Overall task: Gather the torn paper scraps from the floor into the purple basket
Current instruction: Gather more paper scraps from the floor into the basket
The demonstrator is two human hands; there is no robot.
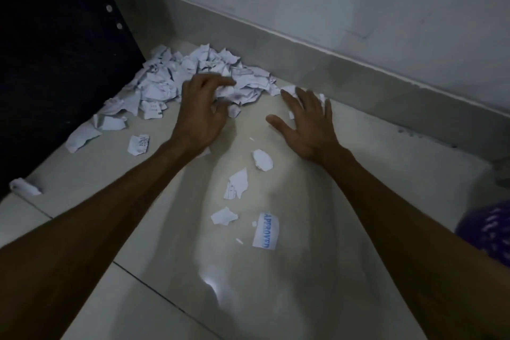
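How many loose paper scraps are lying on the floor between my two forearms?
4 clear scraps: a crumpled one nearest the right hand, a torn one below it, a small one, and the APPROVED slip. Tiny flecks lie around; others may be hidden under the arms.

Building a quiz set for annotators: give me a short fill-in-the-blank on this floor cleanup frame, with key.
1. The left hand curls its fingers on scraps at the edge of the paper pile, while the right hand lies ____ on the floor.
2. One loose scrap bears the blue word ____.
3. The basket at the right edge is ____ in colour.

Missing words: flat; APPROVED; purple
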